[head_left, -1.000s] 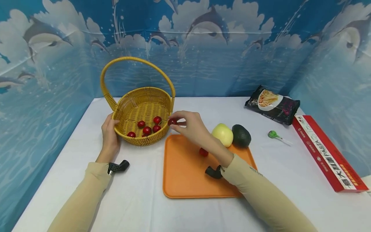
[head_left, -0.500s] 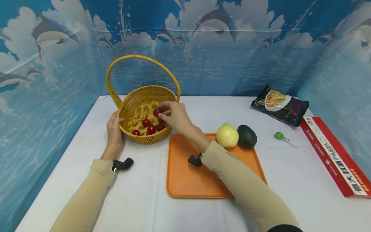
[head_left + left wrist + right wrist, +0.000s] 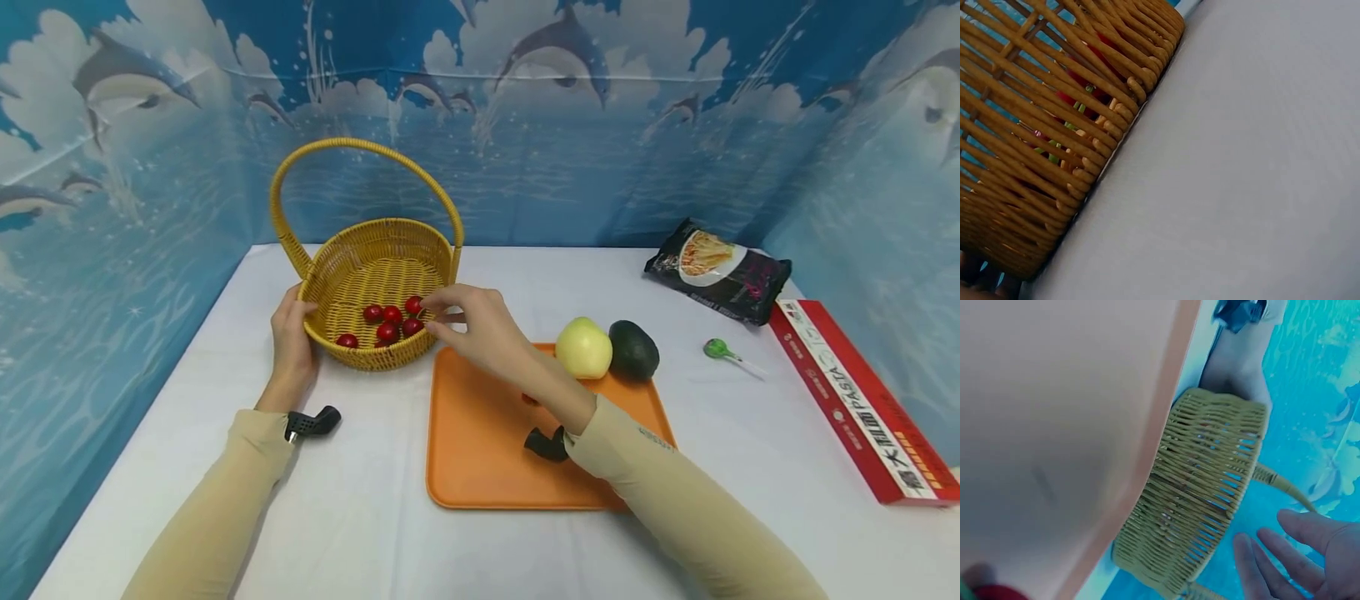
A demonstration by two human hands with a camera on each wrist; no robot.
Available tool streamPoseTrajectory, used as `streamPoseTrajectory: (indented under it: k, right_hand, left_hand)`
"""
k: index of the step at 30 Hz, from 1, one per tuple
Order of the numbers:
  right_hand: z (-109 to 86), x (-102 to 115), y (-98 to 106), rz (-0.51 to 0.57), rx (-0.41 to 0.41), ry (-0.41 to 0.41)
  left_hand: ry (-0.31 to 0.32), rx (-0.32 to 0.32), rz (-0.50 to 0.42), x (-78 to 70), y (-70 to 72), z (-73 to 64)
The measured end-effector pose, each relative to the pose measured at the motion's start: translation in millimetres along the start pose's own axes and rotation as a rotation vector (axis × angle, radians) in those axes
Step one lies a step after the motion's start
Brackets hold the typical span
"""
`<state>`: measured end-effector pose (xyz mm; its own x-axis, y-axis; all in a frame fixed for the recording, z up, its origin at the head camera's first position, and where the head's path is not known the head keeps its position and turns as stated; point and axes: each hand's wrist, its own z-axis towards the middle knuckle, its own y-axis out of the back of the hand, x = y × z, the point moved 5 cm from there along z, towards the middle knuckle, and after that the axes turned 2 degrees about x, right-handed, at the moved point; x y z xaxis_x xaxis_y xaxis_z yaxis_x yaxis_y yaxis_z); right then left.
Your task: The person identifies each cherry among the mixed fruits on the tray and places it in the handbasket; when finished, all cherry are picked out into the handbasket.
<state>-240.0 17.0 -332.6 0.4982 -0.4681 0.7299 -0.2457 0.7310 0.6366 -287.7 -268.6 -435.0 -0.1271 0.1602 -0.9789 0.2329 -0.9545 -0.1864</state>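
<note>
Spreading out, the right hand (image 3: 480, 325) fingers (image 3: 1285, 540) are apart and hold nothing; the cherry tomato they pinched a second ago is gone from them. Six cherry tomatoes (image 3: 390, 321) now sit in the basket (image 3: 333, 287), left of the frame's middle. The left hand (image 3: 291, 342) grips the basket's rim. One more tomato (image 3: 529, 399) peeks out on the orange tray (image 3: 472, 450).

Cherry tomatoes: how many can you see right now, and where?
6. Five lie in the basket: at and. One sits on the orange tray, mostly hidden under the right hand's wrist. More may be hidden.
</note>
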Motion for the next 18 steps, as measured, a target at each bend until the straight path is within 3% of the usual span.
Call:
streamPoseTrajectory:
  k: [18]
  right_hand:
    - [-66.1, -9.1, 23.4, -0.049, 0.029, -0.019]
  left_hand:
    - [0.002, 0.005, -0.009, 0.6, 0.0, 1.3]
